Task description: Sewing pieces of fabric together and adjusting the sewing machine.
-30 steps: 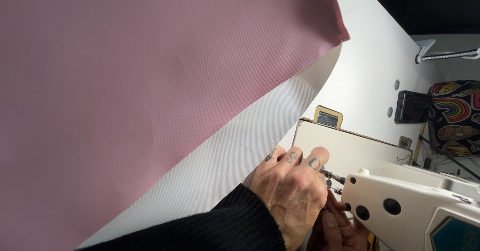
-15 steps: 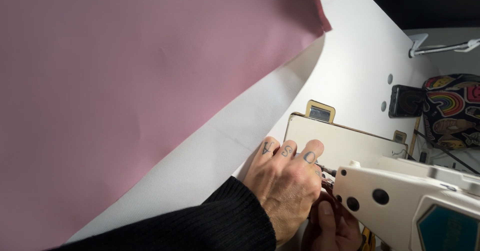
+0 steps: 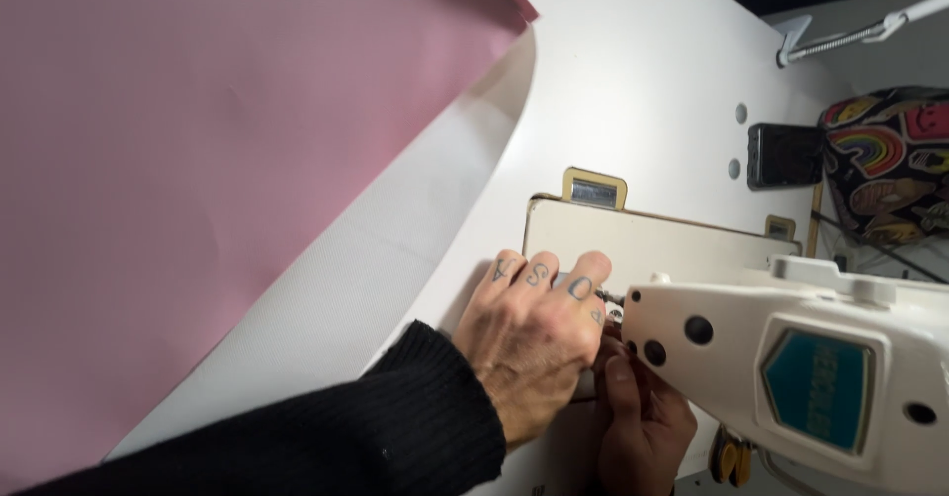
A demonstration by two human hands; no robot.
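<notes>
- Left hand (image 3: pixel 534 333) lies knuckles up at the needle end of the sewing machine (image 3: pixel 791 358), fingers together and curled down, pressing the work flat at the plate's near edge; whether they pinch anything I cannot tell.
- Right hand (image 3: pixel 643 427) sits under the machine head, fingers bent up toward the needle; its grip is hidden.
- Pink fabric (image 3: pixel 198 160), smooth with a white woven backing, spreads over the table's (image 3: pixel 633 81) left side, one corner folded back.
- Machine is glossy white; its plate (image 3: pixel 652 244) is flat and cream.

Pink sheet (image 3: pixel 198 160) matt, white woven backing; sewing machine (image 3: pixel 791 368) glossy plastic.
</notes>
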